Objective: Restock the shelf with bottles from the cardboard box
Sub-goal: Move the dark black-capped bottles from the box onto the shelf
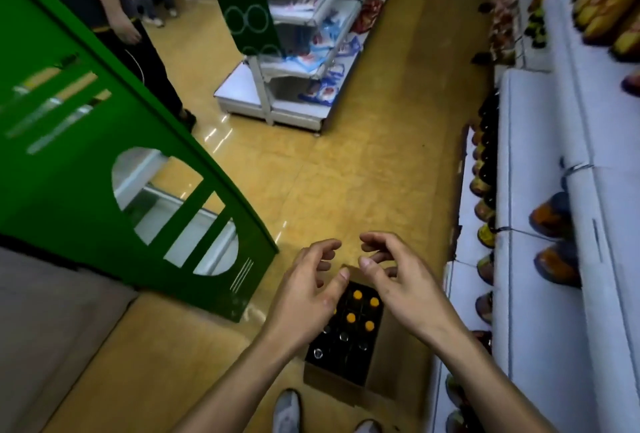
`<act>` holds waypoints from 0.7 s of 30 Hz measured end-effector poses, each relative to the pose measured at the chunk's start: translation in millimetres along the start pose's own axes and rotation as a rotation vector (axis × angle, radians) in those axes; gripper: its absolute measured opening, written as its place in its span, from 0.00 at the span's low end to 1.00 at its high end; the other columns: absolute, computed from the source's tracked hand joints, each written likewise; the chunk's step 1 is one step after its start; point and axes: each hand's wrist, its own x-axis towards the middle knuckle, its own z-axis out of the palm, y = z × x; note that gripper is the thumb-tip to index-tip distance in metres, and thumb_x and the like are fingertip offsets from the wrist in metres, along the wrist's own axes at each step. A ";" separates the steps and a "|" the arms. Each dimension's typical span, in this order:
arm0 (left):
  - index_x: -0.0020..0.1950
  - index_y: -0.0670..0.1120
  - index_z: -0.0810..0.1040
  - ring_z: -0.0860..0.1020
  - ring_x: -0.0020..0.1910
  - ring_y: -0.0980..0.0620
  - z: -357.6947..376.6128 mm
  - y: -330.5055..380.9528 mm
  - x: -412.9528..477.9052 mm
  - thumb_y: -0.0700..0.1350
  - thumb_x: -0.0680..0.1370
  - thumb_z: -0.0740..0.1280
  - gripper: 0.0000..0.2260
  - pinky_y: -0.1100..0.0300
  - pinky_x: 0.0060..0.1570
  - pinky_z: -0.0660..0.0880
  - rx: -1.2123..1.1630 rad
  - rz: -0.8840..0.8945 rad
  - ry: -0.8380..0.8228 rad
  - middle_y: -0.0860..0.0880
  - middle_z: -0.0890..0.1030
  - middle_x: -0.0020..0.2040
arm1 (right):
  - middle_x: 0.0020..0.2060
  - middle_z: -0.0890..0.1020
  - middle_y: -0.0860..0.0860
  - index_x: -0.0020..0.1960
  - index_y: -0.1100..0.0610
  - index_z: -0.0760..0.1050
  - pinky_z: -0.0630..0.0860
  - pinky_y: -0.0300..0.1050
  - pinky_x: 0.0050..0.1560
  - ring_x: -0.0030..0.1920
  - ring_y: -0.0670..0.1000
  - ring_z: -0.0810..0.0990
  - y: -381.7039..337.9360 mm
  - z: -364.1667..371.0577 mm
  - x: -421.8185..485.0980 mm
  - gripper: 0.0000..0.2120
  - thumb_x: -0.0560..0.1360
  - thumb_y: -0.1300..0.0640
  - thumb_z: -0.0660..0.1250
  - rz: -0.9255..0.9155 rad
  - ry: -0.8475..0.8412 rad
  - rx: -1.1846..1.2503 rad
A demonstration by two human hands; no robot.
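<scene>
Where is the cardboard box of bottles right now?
In the head view, the cardboard box sits on the floor at bottom centre, beneath the left hand and right hand, ahead of the shoes, with the white shelf on its right.

cardboard box (329, 379) top open | shelf (530, 294) close right | green stand (69, 155) left | aisle floor (363, 172) open ahead

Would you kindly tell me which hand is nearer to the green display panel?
Left. The left hand is just right of the green display panel; the right hand is farther right, beyond the left one.
</scene>
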 end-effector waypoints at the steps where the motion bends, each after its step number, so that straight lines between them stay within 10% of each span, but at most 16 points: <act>1: 0.73 0.58 0.72 0.75 0.62 0.64 7.4 -13.2 0.2 0.50 0.82 0.68 0.20 0.70 0.55 0.73 -0.003 -0.024 -0.009 0.59 0.76 0.65 | 0.58 0.80 0.41 0.69 0.46 0.73 0.78 0.35 0.51 0.55 0.39 0.80 14.3 5.3 1.5 0.16 0.81 0.51 0.67 0.015 -0.018 -0.001; 15: 0.73 0.59 0.71 0.76 0.62 0.63 134.8 -269.7 41.5 0.48 0.82 0.68 0.19 0.59 0.59 0.79 0.037 -0.158 -0.183 0.59 0.78 0.62 | 0.57 0.77 0.40 0.68 0.42 0.72 0.80 0.44 0.55 0.55 0.40 0.78 262.0 164.9 21.4 0.16 0.81 0.48 0.66 0.146 -0.207 -0.083; 21: 0.72 0.61 0.71 0.75 0.62 0.64 192.4 -403.0 78.2 0.51 0.82 0.67 0.18 0.72 0.50 0.74 0.145 -0.084 -0.369 0.59 0.77 0.62 | 0.56 0.77 0.38 0.69 0.41 0.71 0.80 0.43 0.57 0.55 0.38 0.78 376.1 240.7 39.3 0.17 0.82 0.48 0.65 0.148 -0.326 -0.171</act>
